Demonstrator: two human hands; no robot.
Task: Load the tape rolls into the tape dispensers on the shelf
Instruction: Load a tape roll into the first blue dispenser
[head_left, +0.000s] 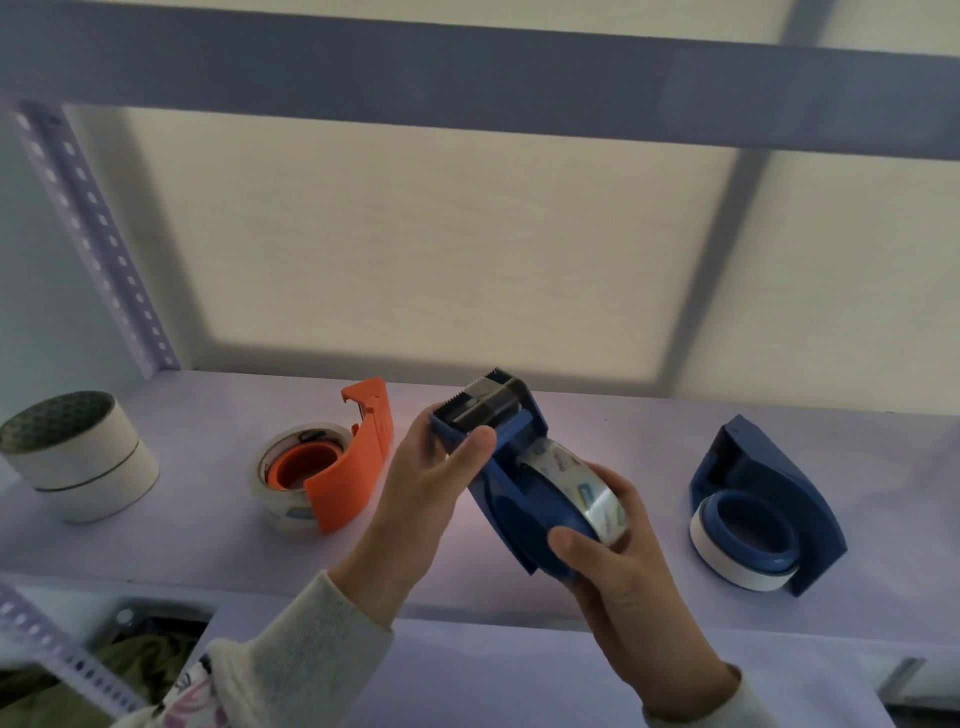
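Three tape dispensers: two blue (511, 499) (769, 499), one orange (353, 467); two stacked white rolls (78, 457); two hands (426, 483) (623, 587).

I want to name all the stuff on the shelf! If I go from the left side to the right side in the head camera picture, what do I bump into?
Stack of white tape rolls → orange dispenser with clear tape in it → left hand → held blue dispenser with clear tape → right hand → blue dispenser with white tape.

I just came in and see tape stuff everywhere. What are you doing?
Both hands hold a blue tape dispenser above the shelf. The left hand grips near its cutter, and the right hand holds the clear tape roll in it. An orange dispenser and another blue dispenser lie loaded on the shelf.
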